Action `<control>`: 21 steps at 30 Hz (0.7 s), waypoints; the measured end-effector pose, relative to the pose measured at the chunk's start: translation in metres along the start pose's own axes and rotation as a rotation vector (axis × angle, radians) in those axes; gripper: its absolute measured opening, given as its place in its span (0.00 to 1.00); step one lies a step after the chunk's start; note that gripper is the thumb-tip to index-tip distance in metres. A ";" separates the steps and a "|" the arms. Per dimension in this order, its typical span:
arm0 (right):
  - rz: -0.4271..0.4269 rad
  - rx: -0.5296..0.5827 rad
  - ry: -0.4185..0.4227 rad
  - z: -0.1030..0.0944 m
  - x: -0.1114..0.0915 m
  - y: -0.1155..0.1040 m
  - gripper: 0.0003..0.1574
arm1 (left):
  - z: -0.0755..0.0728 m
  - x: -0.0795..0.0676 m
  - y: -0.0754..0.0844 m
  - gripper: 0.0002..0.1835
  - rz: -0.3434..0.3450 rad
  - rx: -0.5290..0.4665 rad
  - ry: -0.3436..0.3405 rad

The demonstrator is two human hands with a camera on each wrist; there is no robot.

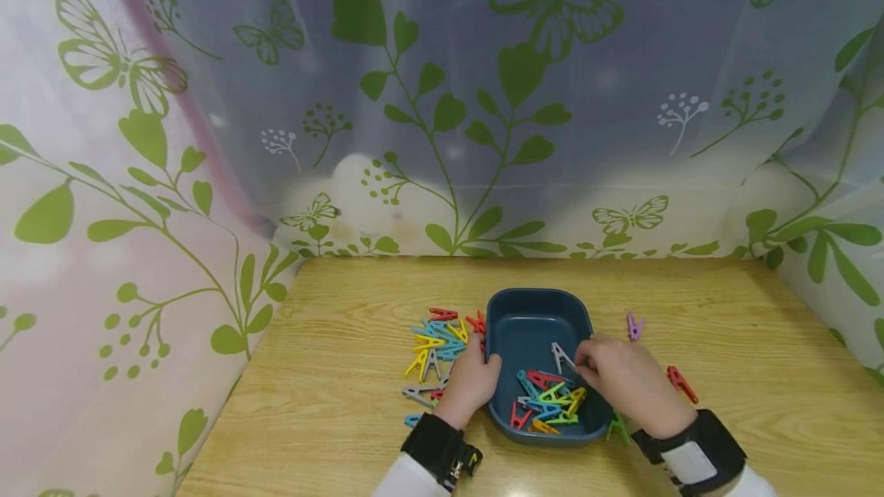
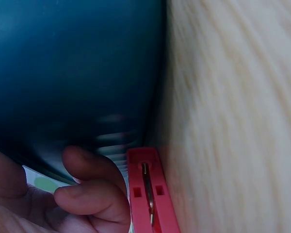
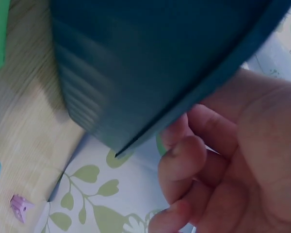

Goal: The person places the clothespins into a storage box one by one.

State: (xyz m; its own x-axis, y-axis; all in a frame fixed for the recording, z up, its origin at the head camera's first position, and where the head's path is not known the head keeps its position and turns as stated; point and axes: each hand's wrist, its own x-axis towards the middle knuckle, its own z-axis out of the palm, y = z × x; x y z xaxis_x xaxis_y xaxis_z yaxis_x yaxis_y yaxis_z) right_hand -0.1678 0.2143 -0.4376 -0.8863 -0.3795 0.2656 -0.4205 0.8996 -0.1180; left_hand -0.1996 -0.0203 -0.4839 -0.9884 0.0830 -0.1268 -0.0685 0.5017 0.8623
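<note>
A dark blue plastic bin (image 1: pixel 518 340) stands on the table between the two hands. My left hand (image 1: pixel 472 382) grips its left rim, thumb on the inner side and curled fingers outside, close to a red clothespin (image 2: pixel 153 194). Over the bin's right rim, my right hand (image 1: pixel 625 378) pinches a grey clothespin (image 1: pixel 561 357) above the bin's inside. In the right wrist view the bin's wall (image 3: pixel 121 73) hides that clothespin and the thumb's tip. Mixed-colour clothespins (image 1: pixel 551 399) lie heaped in the bin's near end.
Left of the bin, several red, yellow, blue and grey clothespins (image 1: pixel 431 342) are spread on the wooden table (image 1: pixel 345 374). To the right lie a purple clothespin (image 1: pixel 634 327), a red one (image 1: pixel 681 383) and a green one (image 1: pixel 618 429). A patterned curtain (image 1: pixel 442 136) hangs behind.
</note>
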 end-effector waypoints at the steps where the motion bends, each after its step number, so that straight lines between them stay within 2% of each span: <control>1: 0.001 0.003 0.021 0.000 0.000 0.002 0.08 | 0.000 0.000 0.000 0.22 0.001 -0.001 0.000; 9: 0.103 0.035 0.127 -0.011 0.004 0.025 0.05 | 0.000 0.000 -0.001 0.22 0.008 -0.002 -0.011; 14: 0.150 0.041 0.134 -0.011 0.006 0.051 0.04 | -0.001 0.000 -0.001 0.22 0.013 0.007 -0.006; 21: 0.158 -0.033 0.116 -0.006 0.007 0.094 0.08 | 0.000 0.000 -0.001 0.23 0.024 0.020 0.006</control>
State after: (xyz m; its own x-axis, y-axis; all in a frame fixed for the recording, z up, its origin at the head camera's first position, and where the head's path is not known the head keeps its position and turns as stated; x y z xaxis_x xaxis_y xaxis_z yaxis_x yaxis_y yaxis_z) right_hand -0.2127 0.2975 -0.4412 -0.9115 -0.2072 0.3554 -0.2698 0.9532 -0.1362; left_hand -0.1999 -0.0211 -0.4850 -0.9906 0.0897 -0.1030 -0.0421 0.5167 0.8551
